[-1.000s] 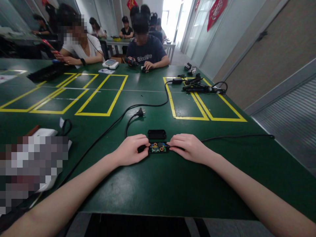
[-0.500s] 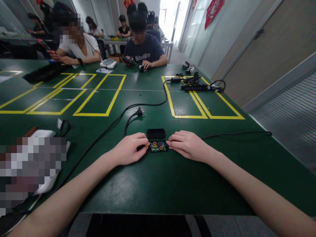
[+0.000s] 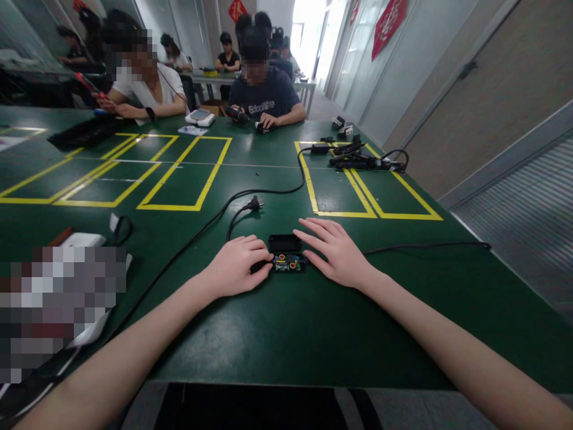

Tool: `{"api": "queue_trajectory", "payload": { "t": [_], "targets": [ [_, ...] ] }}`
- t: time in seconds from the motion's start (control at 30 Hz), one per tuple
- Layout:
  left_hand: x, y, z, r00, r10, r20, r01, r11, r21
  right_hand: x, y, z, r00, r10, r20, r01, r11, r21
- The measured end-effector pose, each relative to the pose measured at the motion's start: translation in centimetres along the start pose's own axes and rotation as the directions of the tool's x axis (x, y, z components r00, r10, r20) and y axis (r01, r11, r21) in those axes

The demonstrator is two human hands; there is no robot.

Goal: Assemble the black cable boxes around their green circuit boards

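A small circuit board (image 3: pixel 286 263) with copper-coloured coils sits in a shallow black case on the green table. My left hand (image 3: pixel 239 266) is closed in a pinch at the left end of this case, thumb and forefinger on its edge. Just behind lies a black case cover (image 3: pixel 282 243), hollow side up. My right hand (image 3: pixel 336 249) is open, fingers spread; its fingertips hover by the right ends of the cover and the case, and whether they touch is unclear. A black cord with a plug (image 3: pixel 254 204) runs out from behind my left hand.
A black cable (image 3: pixel 197 239) crosses the table on the left, linked to an adapter (image 3: pixel 319 149) and a bundle of cords (image 3: pixel 353 160) at the back right. Another cord (image 3: pixel 430 245) runs right. Yellow tape (image 3: pixel 170 208) marks rectangles. Two people sit across the table.
My right hand has let go of the right end of the case, lifted slightly and spread its fingers toward the cover. The left hand keeps its pinch.
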State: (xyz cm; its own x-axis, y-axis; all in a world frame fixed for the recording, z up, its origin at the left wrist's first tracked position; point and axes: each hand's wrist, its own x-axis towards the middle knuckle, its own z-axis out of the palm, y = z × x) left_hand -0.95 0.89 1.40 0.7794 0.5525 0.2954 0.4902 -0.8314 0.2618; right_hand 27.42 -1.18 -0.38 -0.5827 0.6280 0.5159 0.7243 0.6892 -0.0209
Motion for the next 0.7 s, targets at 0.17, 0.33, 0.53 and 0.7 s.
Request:
{"api": "queue_trajectory", "payload": {
  "t": [0.17,0.33,0.53,0.7],
  "targets": [
    [-0.1,-0.2,0.6,0.990,-0.120,-0.076,0.120,0.993,-0.003,-0.3,0.4,0.8,0.989,0.037,0.144,-0.050,0.995,0.084],
    [-0.3,-0.4,1.1,0.995,-0.095,0.000,0.095,0.995,0.015,-0.3,0.3,0.8,0.993,0.077,0.084,-0.095,0.969,0.228],
    [-0.4,-0.4,1.6,0.996,-0.086,-0.020,0.085,0.995,-0.049,0.0,-0.5,0.8,0.972,0.231,0.038,-0.221,0.851,0.477],
    [-0.4,-0.4,1.6,0.997,-0.068,-0.039,0.066,0.995,-0.071,0.0,-1.1,0.9,0.938,0.342,0.056,-0.290,0.687,0.666]
  ]
}}
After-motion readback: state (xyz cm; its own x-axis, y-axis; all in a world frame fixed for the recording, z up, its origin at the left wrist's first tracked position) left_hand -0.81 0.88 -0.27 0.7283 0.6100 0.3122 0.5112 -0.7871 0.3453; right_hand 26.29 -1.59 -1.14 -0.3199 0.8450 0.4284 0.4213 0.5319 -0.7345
